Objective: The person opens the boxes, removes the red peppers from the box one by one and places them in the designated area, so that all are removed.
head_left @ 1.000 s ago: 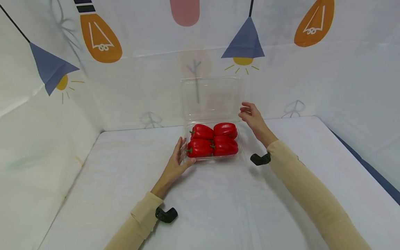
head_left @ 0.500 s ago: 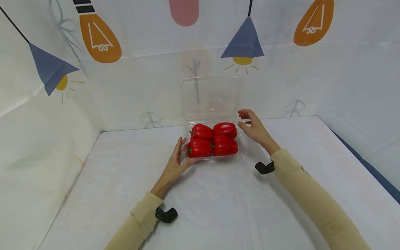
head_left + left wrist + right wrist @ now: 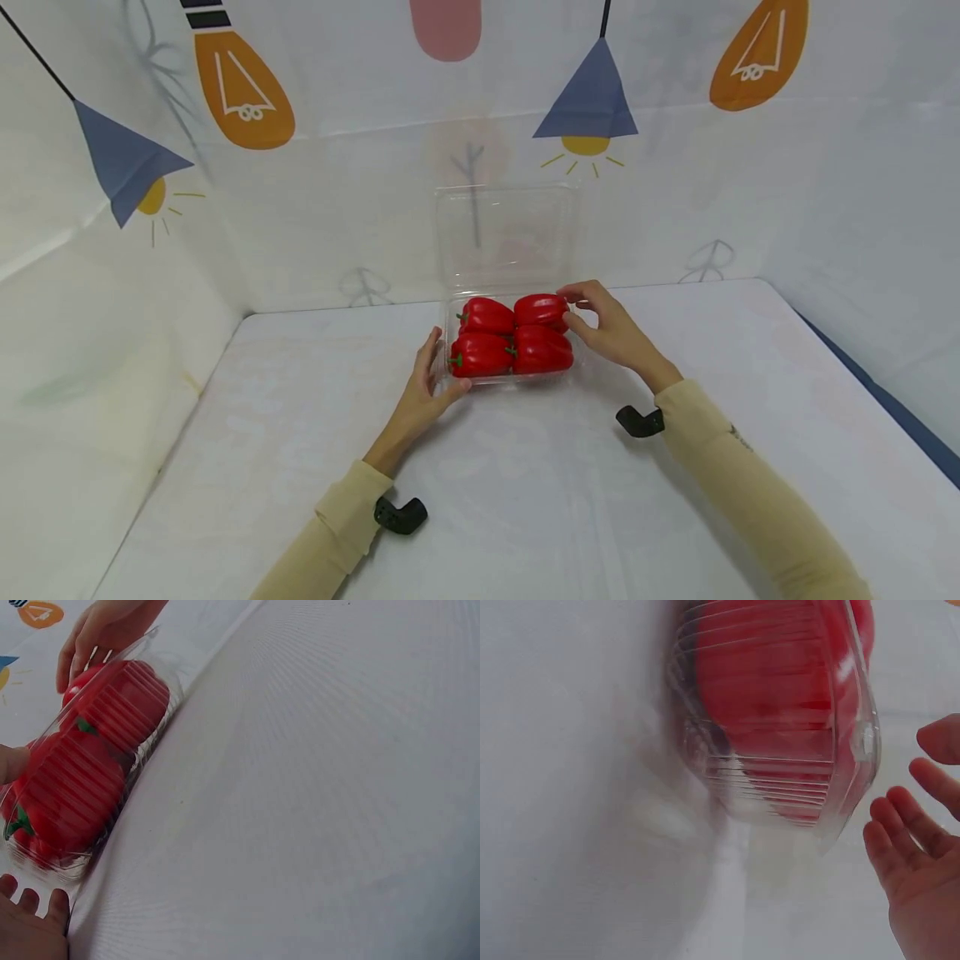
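Several red bell peppers (image 3: 542, 350) with green stems lie in a clear plastic clamshell box (image 3: 517, 380). Its transparent lid (image 3: 506, 237) stands raised at the back. At the box's left side is my left hand (image 3: 416, 404), its thumb at the front left corner and its fingers extended along the side wall. My right hand (image 3: 611, 329) hovers at the back right corner, fingertips near the rear right pepper (image 3: 540, 311). In the right wrist view, the right hand's fingers (image 3: 907, 825) are spread and loosely bent, with nothing between them.
The box stands on a white-covered table (image 3: 510, 500) close to its back edge. Behind it hangs a white backdrop (image 3: 360, 208) printed with lamps and bulbs. Each sleeved wrist carries a small black device (image 3: 401, 516).
My right hand has come down and leftward from beside the raised lid to the box's back right corner. The left hand, box and peppers stay in place.
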### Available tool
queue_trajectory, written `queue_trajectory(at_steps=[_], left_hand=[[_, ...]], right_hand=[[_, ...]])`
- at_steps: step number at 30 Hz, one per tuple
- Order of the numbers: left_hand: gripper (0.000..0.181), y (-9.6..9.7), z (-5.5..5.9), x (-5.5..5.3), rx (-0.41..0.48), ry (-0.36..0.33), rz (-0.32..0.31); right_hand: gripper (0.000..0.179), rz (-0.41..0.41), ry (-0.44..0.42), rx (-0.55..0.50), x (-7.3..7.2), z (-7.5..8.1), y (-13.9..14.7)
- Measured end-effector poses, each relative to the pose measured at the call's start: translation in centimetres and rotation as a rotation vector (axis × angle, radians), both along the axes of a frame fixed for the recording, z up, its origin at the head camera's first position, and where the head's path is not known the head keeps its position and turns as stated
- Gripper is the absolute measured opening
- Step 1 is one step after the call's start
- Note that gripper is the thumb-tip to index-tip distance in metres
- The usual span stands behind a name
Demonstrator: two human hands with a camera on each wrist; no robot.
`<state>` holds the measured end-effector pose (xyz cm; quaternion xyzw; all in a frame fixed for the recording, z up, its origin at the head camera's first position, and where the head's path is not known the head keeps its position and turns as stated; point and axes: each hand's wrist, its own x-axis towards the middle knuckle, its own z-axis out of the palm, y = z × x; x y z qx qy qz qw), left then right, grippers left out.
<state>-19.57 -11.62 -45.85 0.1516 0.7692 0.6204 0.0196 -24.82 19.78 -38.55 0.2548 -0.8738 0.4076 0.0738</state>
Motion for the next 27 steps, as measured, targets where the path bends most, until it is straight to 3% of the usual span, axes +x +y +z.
queue_trajectory(at_steps=[4,13,20,27], left_hand=[[0.089,0.0,-0.1,0.0,-0.006,0.029,0.003],[0.093,0.1,0.5,0.2,-0.030,0.020,0.001],[0.093,0.4,2.6,1.4,-0.039,0.015,-0.017],[0.090,0.4,3.0,1.6,-0.037,0.026,-0.017]], right_hand=[[0.038,0.035,0.035,0.030,0.7,0.0,-0.2],[0.043,0.165,-0.015,0.051,1.9,0.2,-0.9],[0.050,0.146,-0.076,0.091,2.4,-0.3,-1.2],[0.055,0.156,-0.085,0.113,2.7,-0.8,-1.3]])
